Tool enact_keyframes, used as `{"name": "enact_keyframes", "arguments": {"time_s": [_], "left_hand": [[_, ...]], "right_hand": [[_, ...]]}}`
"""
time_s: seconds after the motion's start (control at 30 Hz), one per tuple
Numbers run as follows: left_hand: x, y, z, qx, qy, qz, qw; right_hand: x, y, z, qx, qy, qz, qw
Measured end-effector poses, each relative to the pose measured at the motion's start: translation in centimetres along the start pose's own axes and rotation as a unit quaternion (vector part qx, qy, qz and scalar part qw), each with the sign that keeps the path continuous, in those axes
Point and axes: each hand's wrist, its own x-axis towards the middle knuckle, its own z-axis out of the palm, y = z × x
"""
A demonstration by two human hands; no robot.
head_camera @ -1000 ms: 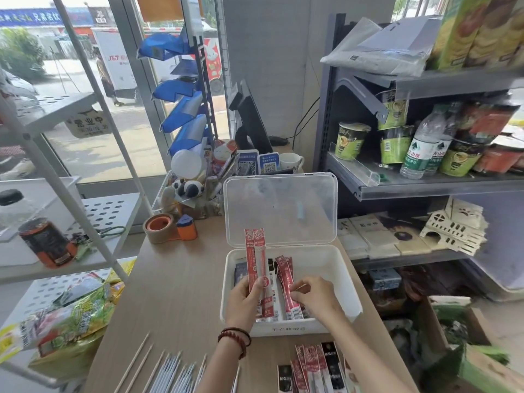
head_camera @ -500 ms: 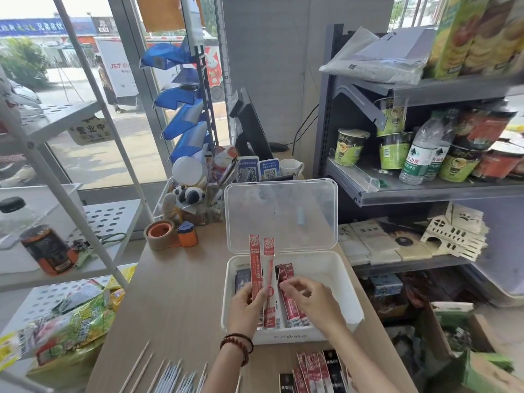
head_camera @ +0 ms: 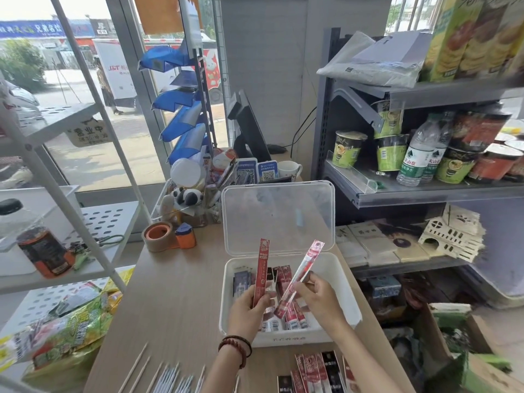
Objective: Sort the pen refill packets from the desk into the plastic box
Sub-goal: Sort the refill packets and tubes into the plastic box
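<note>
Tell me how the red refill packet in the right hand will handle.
Probably stiff: the packet juts out straight though the right hand pinches only its lower half. Likely light, since a pinch alone carries it. Its glossy wrap may be slippery.

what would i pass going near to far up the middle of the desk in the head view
loose pen refill packets → plastic box → its open lid → qr code stands → monitor
</note>
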Motion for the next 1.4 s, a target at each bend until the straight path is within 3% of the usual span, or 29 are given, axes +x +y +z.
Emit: {"name": "enact_keyframes", "arguments": {"time_s": [0.23, 0.57, 0.83, 1.03, 1.13, 1.27, 1.4], "left_hand": [[0.1, 0.3, 0.0, -0.033, 0.017, -0.015, 0.999], [0.0, 0.5, -0.1, -0.051, 0.025, -0.007, 0.998], [-0.4, -0.2, 0.1, 0.015, 0.057, 0.067, 0.996], [-0.3, 0.2, 0.5, 0.012, 0.075, 0.049, 0.996], [-0.2, 0.5, 0.5, 0.014, 0.069, 0.029, 0.997], [0.0, 1.4, 0.7, 0.032, 0.042, 0.018, 0.998], [0.2, 2.3, 1.1, 0.115, -0.011, 0.046, 0.992]], "right_hand": [[0.4, 0.9, 0.3, -0.067, 0.035, -0.002, 0.997], [1.4, 2.3, 0.9, -0.207, -0.006, 0.015, 0.978], [1.6, 2.5, 1.2, -0.345, -0.023, -0.009, 0.938], [1.6, 2.7, 1.4, -0.391, -0.014, -0.001, 0.920], [1.4, 2.1, 1.2, -0.350, -0.008, -0.009, 0.937], [1.0, 1.0, 0.7, -0.137, -0.017, -0.030, 0.990], [1.2, 0.6, 0.5, -0.048, -0.039, -0.047, 0.997]]}}
